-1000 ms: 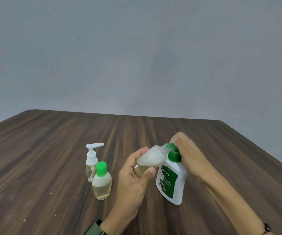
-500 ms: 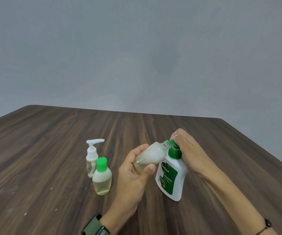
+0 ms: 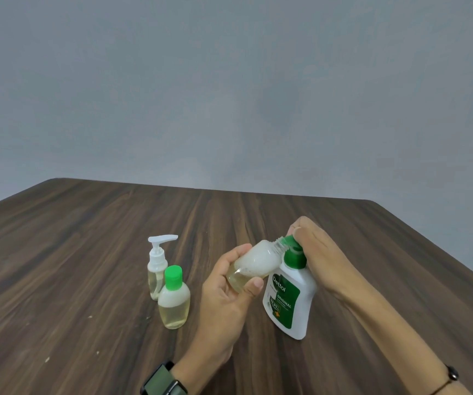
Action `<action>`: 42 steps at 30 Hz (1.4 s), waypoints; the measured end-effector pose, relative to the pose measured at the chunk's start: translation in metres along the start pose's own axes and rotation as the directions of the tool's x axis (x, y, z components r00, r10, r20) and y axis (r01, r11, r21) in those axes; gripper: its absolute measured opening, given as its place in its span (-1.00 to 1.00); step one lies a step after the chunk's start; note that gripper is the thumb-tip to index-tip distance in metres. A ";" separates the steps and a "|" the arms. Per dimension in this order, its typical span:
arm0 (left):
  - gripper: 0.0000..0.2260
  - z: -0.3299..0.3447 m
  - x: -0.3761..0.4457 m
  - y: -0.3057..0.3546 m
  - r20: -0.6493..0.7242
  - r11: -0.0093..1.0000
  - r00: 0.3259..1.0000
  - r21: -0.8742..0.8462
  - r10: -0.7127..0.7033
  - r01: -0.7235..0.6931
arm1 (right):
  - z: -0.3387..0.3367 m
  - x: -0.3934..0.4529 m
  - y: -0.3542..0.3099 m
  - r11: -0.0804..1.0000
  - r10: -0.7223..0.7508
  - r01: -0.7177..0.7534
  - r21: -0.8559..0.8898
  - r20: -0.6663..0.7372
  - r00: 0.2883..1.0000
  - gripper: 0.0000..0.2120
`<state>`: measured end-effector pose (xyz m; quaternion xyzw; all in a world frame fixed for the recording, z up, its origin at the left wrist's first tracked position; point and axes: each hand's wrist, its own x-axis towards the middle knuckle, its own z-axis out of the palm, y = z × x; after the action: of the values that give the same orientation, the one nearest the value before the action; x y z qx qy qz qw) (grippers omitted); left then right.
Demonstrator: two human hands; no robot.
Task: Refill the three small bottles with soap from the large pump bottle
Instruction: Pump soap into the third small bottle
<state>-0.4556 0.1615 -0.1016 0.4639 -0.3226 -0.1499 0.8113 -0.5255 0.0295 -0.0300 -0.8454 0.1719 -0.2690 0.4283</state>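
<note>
The large white pump bottle [image 3: 291, 300] with a green label and green pump stands on the wooden table [image 3: 87, 252], leaning a little. My right hand [image 3: 316, 256] curls over its green pump head from above. My left hand [image 3: 224, 292] grips an uncapped small clear bottle [image 3: 254, 266], tilted with its open neck against the pump's nozzle; it holds pale yellow soap and white foam. To the left stand a small bottle with a white pump [image 3: 157, 269] and, in front of it, a small bottle with a green cap [image 3: 174, 299], both holding yellowish soap.
The dark wooden table stretches wide to the left and behind the bottles, its right edge running diagonally past my right forearm. A plain grey wall lies beyond. A dark watch sits on my left wrist, a thin band on my right.
The hands and both held bottles stay in much the same pose; the view has shifted slightly. The large bottle leans a little differently under my right hand.
</note>
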 end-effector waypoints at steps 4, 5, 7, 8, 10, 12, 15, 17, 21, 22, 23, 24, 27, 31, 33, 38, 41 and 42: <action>-0.57 0.002 0.003 0.001 -0.002 1.000 1.000 -0.027 0.017 -0.017 | -0.008 0.006 -0.009 1.000 -0.016 0.016 -0.015 0.029 0.999 -0.79; -0.57 0.002 0.004 0.001 -0.002 0.999 1.000 -0.030 0.022 -0.022 | -0.009 0.008 -0.010 1.000 -0.017 0.018 -0.019 0.033 0.999 -0.79; -0.58 0.004 0.005 0.002 0.008 0.999 1.000 -0.028 0.026 -0.025 | -0.010 0.008 -0.009 1.000 -0.015 0.016 -0.016 0.025 1.000 -0.79; -0.58 0.004 0.004 0.002 0.013 0.999 1.000 -0.022 0.024 -0.024 | -0.009 0.007 -0.007 1.000 -0.014 0.014 -0.007 0.017 1.000 -0.78; -0.60 0.003 0.002 0.003 0.018 1.000 1.000 -0.016 0.004 -0.004 | -0.003 0.004 -0.002 1.000 -0.008 0.008 0.004 0.005 1.000 -0.77; -0.57 0.001 -0.001 0.003 0.019 1.000 1.000 -0.012 -0.005 0.005 | 0.001 0.000 0.002 1.000 -0.006 0.006 0.005 -0.002 1.000 -0.77; -0.38 0.001 -0.002 0.004 0.005 1.000 1.000 -0.008 -0.020 0.020 | -0.001 0.000 -0.004 1.000 -0.017 0.017 0.013 0.004 1.000 -0.77; -0.40 0.003 -0.001 0.004 -0.001 1.000 1.000 -0.013 -0.011 0.011 | -0.006 0.004 -0.009 1.000 -0.025 0.025 0.001 0.016 1.000 -0.78; -0.58 0.005 0.002 0.001 -0.001 1.000 1.000 -0.025 0.012 -0.012 | -0.010 0.008 -0.010 1.000 -0.025 0.025 0.003 0.022 0.999 -0.79; -0.60 0.005 0.002 0.001 0.000 1.000 1.000 -0.027 0.014 -0.014 | -0.009 0.007 -0.008 1.000 -0.023 0.023 0.005 0.020 1.000 -0.79; -0.60 0.005 0.002 0.000 0.002 1.000 1.000 -0.024 0.014 -0.014 | -0.007 0.005 -0.005 1.000 -0.019 0.019 0.007 0.019 1.000 -0.78; -0.60 0.004 0.001 0.000 0.006 1.000 1.000 -0.018 0.010 -0.010 | -0.005 0.003 -0.002 1.000 -0.014 0.014 0.012 0.018 1.000 -0.77; -0.55 0.002 -0.001 0.001 0.013 1.000 1.000 -0.016 0.008 -0.007 | -0.002 0.001 0.001 0.999 -0.008 0.008 0.041 0.003 1.000 -0.76; -0.37 0.002 0.001 0.003 0.016 1.000 1.000 -0.027 0.008 -0.007 | -0.007 0.006 -0.008 1.000 -0.003 0.003 0.007 0.029 1.000 -0.78; -0.36 0.003 0.002 0.003 0.026 1.000 1.000 -0.029 0.009 -0.009 | -0.009 0.009 -0.009 1.000 0.000 0.000 0.003 0.040 0.999 -0.79; -0.55 0.001 -0.001 0.001 0.000 1.000 1.000 -0.003 0.007 -0.007 | -0.001 0.005 0.001 0.998 0.018 -0.019 0.068 0.018 1.000 -0.79; -0.58 0.001 -0.002 0.001 0.006 1.000 1.000 -0.002 0.005 -0.005 | 0.000 0.002 0.002 0.997 0.032 -0.034 0.073 0.022 0.999 -0.80; -0.58 0.002 -0.002 0.001 0.006 1.000 1.000 -0.006 0.007 -0.007 | -0.002 0.002 0.000 0.997 0.028 -0.029 0.076 0.024 0.999 -0.80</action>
<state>-0.4581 0.1620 -0.1007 0.4597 -0.3263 -0.1493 0.8124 -0.5247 0.0273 -0.0285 -0.8288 0.1685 -0.2596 0.4661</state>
